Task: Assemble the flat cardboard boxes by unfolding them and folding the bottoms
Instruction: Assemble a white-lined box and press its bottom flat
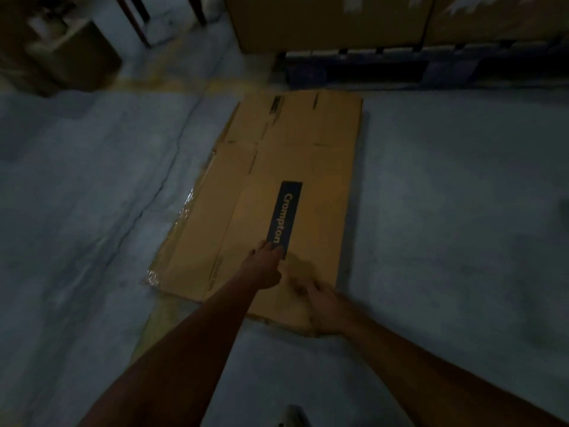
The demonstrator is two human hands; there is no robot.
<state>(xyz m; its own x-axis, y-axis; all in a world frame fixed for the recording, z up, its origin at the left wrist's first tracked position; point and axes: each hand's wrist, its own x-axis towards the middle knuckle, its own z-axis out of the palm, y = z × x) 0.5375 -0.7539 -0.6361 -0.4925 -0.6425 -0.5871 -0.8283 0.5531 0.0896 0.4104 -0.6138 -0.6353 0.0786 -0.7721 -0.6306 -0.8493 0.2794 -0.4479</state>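
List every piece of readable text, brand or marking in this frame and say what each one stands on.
"Crompton": pale letters on a dark strip printed on the flat cardboard box lying on the floor; the word runs lengthwise along the box.
Small dark print near the box's far edge: too blurred to read.
Faint print along the box's near left panel: too blurred to read.
White patches on the stacked boxes behind: nothing legible.

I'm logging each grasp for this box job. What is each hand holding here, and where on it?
Both hands are on the flat cardboard box at its near end: the left hand by the dark label, the right hand at the near edge. Blur hides whether fingers actually grip.
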